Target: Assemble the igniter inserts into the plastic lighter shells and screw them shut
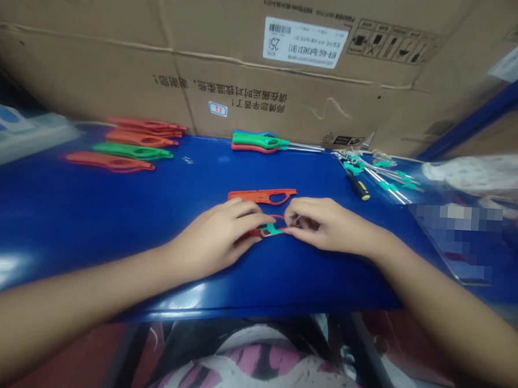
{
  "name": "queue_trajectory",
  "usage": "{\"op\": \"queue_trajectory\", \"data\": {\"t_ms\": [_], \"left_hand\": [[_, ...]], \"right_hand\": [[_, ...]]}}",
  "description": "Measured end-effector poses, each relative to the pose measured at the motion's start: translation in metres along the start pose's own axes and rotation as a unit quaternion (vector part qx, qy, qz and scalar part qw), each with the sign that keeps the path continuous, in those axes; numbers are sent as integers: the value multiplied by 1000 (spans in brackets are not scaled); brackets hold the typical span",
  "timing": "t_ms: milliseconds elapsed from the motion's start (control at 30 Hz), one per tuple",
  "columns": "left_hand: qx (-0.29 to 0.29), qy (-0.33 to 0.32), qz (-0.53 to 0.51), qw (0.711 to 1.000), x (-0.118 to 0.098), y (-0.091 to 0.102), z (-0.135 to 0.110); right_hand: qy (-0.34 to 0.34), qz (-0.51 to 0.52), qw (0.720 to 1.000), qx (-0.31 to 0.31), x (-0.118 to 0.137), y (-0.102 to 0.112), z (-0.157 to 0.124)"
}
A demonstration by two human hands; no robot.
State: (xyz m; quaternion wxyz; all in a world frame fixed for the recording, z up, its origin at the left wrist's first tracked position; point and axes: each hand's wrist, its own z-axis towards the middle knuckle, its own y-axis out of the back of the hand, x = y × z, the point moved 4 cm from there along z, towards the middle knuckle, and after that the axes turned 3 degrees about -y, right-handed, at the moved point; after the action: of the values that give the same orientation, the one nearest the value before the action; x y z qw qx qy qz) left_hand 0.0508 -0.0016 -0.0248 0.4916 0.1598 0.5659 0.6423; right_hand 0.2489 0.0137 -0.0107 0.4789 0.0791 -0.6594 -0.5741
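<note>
My left hand (224, 230) is closed around a red lighter casing half (279, 217) low over the table's middle. A green part (273, 229) with a thin pale wire or edge sits inside this casing. From the other side, my right hand (322, 223) pinches at the casing's right end; anything small between its fingertips is too blurred to make out. Much of the casing is hidden by my fingers. Just beyond both hands lies another orange-red casing half (263, 196), with an oval finger loop at its right.
Several orange and green casing halves (113, 162) lie at the back left. Lighters with metal tubes (257, 142) are stacked against the cardboard box (230, 71). Metal tubes with green parts (387, 186) and a black-and-yellow screwdriver (358, 186) lie at right on the blue table (189, 190).
</note>
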Motion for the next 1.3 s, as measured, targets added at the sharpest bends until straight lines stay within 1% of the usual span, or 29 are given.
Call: {"op": "queue_trajectory", "data": {"t_ms": [133,233,367,533,667,733,767,833,867,900,933,1000,1033,1100,1167,1233,1300], "left_hand": [[1,-4,-6,1000,1,-1,1],[6,-8,-6,1000,4,-2,2],[19,-17,29,999,7,-6,2],[40,-36,80,995,5,-6,2],[43,-51,104,992,2,-6,2],[41,-50,106,992,3,-7,1],[37,-48,103,993,4,-7,1],[22,-44,90,995,5,-6,0],[14,-43,82,996,6,-5,-1],[7,-43,77,996,5,-3,-1],[0,-45,72,996,5,-1,-2],[-9,-50,67,996,2,3,-2],[-7,-53,64,996,0,4,-2],[5,-61,59,996,-3,5,-2],[20,-70,52,996,-5,4,-2],[23,-77,47,996,-6,3,-2],[19,-78,42,996,-5,3,-1]], "right_hand": [[-6,3,1000,-14,-2,-3,4],[-24,22,999,-31,-4,-4,6],[-55,46,997,-41,-7,-4,7],[-92,65,993,-31,-13,-3,6],[-85,93,992,-21,-14,-1,5],[-64,83,993,-52,-14,4,5],[-49,67,993,-84,-14,9,5],[-23,8,986,-167,-20,21,3],[-20,-31,978,-205,-26,29,2],[-34,-75,968,-238,-34,37,0],[-61,-117,955,-267,-46,46,-3],[-164,-185,921,-302,-75,65,-11],[-234,-211,895,-317,-91,75,-18],[-302,-233,861,-337,-117,90,-32],[-373,-250,821,-352,-139,100,-48],[-443,-255,783,-354,-158,106,-63],[-497,-252,756,-343,-174,109,-72]]}}
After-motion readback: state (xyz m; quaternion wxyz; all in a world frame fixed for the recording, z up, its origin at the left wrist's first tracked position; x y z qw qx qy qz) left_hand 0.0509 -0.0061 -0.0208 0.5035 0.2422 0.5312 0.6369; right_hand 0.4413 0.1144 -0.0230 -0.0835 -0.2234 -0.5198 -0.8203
